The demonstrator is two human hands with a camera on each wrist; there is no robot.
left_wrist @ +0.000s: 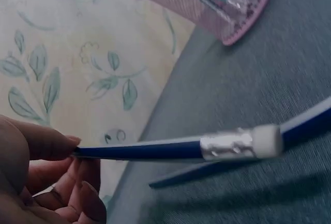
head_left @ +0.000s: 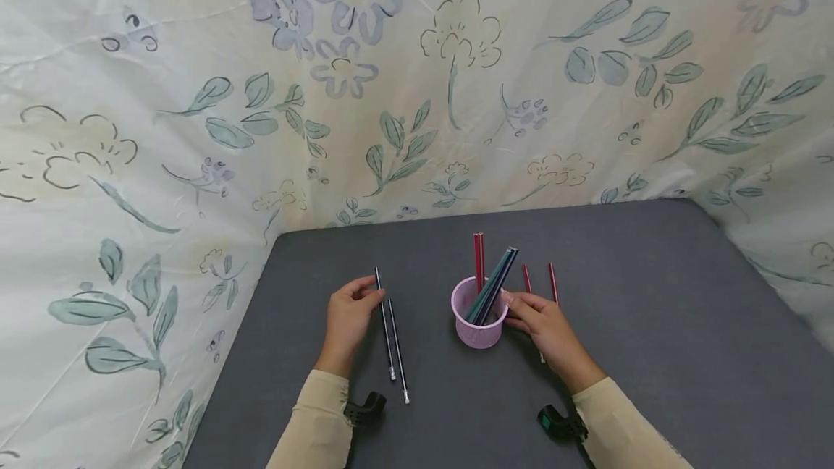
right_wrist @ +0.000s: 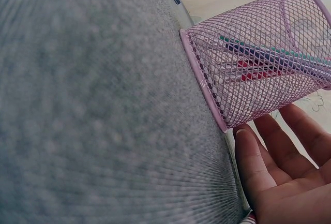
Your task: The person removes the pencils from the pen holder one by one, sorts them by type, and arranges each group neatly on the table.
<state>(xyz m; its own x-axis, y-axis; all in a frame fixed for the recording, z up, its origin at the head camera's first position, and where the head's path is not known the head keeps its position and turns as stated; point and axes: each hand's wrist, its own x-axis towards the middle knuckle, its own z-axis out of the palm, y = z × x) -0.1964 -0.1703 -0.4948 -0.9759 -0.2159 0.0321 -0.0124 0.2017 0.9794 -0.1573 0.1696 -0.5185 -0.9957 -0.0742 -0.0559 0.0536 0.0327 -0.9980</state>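
Note:
A blue pencil (head_left: 386, 331) with a metal ferrule and white eraser is pinched near its far end by my left hand (head_left: 348, 320); its eraser end points back toward me. Another blue pencil (head_left: 399, 353) lies beside it on the dark table. My right hand (head_left: 549, 328) is at the right side of a pink mesh pencil cup (head_left: 478, 337), fingertips right at its wall. The cup stands upright. Inside lean red pencils (head_left: 478, 259), a teal pencil (head_left: 490, 282) and dark blue pencils (head_left: 500, 277). In the right wrist view, the fingers (right_wrist: 279, 146) are spread along the mesh.
Two red pencils (head_left: 554, 282) lie right of the cup, partly hidden behind my right hand. A floral cloth (head_left: 391, 187) hangs behind the dark table (head_left: 651, 295) and along its sides. Each wrist wears a black camera mount (head_left: 366, 410).

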